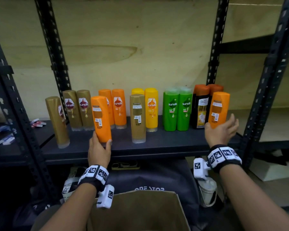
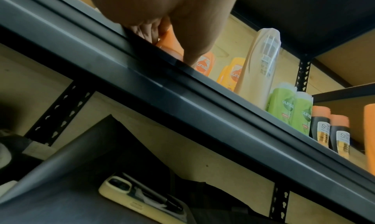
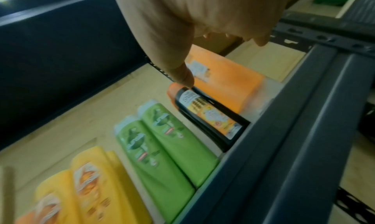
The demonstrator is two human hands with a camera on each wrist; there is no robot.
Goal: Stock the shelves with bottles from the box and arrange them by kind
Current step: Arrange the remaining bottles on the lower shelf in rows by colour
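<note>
Head view shows the left hand (image 1: 99,148) gripping an orange bottle (image 1: 101,118) by its base on the shelf (image 1: 165,144), likely to join the orange pair behind, while the right hand (image 1: 221,129) spreads wide beside another orange bottle (image 1: 218,109), holding nothing

Bottles stand in a row along the shelf (image 1: 165,144), mostly in pairs toward the back. Three stand forward of the row: one at the far left (image 1: 57,120), one at the middle (image 1: 138,117), one at the far right (image 1: 218,109). The box (image 1: 137,212) sits below, before the shelf.
</note>
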